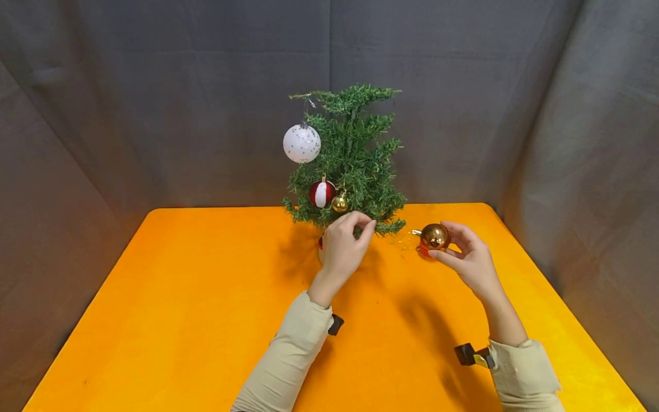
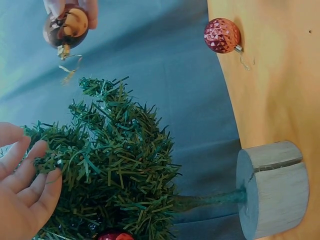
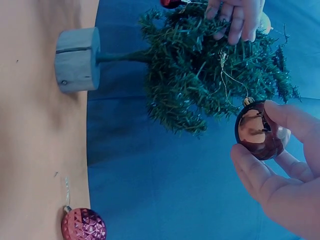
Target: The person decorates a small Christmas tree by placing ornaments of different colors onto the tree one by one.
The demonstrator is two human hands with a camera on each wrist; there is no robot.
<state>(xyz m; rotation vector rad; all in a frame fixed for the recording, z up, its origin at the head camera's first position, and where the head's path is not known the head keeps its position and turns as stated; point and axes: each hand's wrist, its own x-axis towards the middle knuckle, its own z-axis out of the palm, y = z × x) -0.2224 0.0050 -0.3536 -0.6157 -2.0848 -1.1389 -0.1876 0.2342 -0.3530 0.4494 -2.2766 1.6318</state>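
While your right hand [image 1: 465, 252] pinches the gold bauble [image 1: 434, 237], your left hand [image 1: 344, 246] is up at the tree [image 1: 350, 154].

Right hand: fingers and thumb curled round the gold bauble, gripping it off the table [image 1: 180, 297], just right of the tree's lowest branches, near the far edge toward the far right corner. Right wrist view shows the bauble's cap and thin hanging loop [image 3: 231, 75] pointing at the foliage.

Left hand: fingertips [image 1: 366, 224] brought together on a low branch tip at the tree's front. Looks like a pinch on the needles in the head view; in the left wrist view the fingers [image 2: 30, 175] lie fairly straight against the foliage. You can't tell for sure whether it grips.

Tree: small green artificial one, upright on a round wooden base [image 2: 272, 187], middle of the table's far edge.

Already hanging: white speckled bauble [image 1: 301, 143] high on the left side; red and white bauble [image 1: 322, 193] and small gold bauble [image 1: 340, 202] lower down, just above your left hand.

On the table: pink faceted bauble [image 3: 83, 225] lying loose near the base, apart from it; in the head view it's mostly hidden behind your left hand.

Sleeves: beige, both arms, a dark strap at each wrist.

Backdrop: grey cloth [image 1: 154, 86] behind and to both sides.
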